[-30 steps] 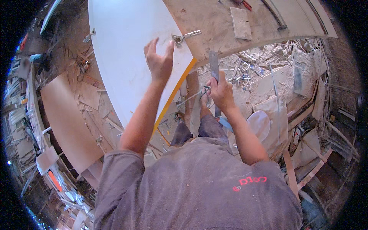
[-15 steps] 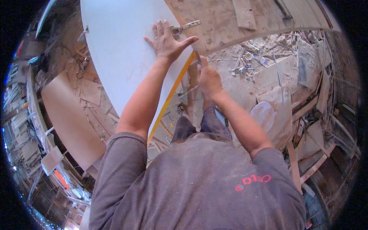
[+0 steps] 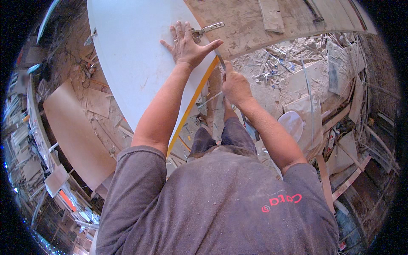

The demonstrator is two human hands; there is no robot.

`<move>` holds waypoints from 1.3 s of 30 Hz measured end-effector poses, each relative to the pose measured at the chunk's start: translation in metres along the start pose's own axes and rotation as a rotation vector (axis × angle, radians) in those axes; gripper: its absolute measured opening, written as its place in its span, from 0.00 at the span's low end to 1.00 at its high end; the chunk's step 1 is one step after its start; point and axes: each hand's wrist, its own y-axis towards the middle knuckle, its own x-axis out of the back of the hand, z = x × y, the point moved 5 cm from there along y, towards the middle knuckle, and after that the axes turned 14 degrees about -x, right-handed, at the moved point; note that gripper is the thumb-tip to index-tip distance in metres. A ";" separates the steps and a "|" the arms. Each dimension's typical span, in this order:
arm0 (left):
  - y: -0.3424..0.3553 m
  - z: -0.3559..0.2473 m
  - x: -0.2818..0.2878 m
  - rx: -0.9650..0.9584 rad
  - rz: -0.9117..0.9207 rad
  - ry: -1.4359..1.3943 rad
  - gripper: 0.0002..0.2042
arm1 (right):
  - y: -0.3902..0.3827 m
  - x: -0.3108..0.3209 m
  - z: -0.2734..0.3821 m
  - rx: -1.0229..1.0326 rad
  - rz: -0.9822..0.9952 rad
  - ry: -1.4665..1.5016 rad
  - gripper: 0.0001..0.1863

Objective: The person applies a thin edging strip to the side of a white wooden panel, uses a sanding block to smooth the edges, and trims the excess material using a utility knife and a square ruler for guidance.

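A large white panel (image 3: 127,55) with a yellow-orange edge strip (image 3: 193,101) lies in front of me. My left hand (image 3: 188,50) rests flat on it, fingers spread and thumb reaching out to the panel's right edge. Just beside the fingers, a metal cabinet hinge (image 3: 196,35) is fitted in the panel, its arm sticking out over the edge. My right hand (image 3: 236,87) is closed round a narrow grey metal tool (image 3: 220,60), its flat blade against or close to the edge, below my left thumb. The grip hides the rest of this tool, so its exact kind does not show.
Beyond the panel, a dusty wooden work surface (image 3: 238,25) carries a board strip (image 3: 271,16). Offcuts and shavings (image 3: 276,63) cover the floor at right, near a round pale disc (image 3: 291,126). At left leans a curved brown board (image 3: 76,131). Another small hinge (image 3: 94,32) sits on the panel's left edge.
My right hand has drawn back slightly toward me and to the right along the edge, and more of the tool's blade shows. My left hand stays flat in nearly the same place.
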 end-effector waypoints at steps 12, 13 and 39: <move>0.000 0.000 0.001 -0.015 -0.031 -0.024 0.70 | 0.001 0.003 0.001 0.025 -0.010 -0.025 0.20; 0.000 0.000 0.002 -0.019 -0.040 -0.030 0.69 | 0.002 0.003 0.001 0.028 -0.012 -0.039 0.19; 0.004 0.004 -0.002 -0.036 0.027 -0.018 0.64 | 0.011 0.000 0.001 0.032 0.018 -0.049 0.12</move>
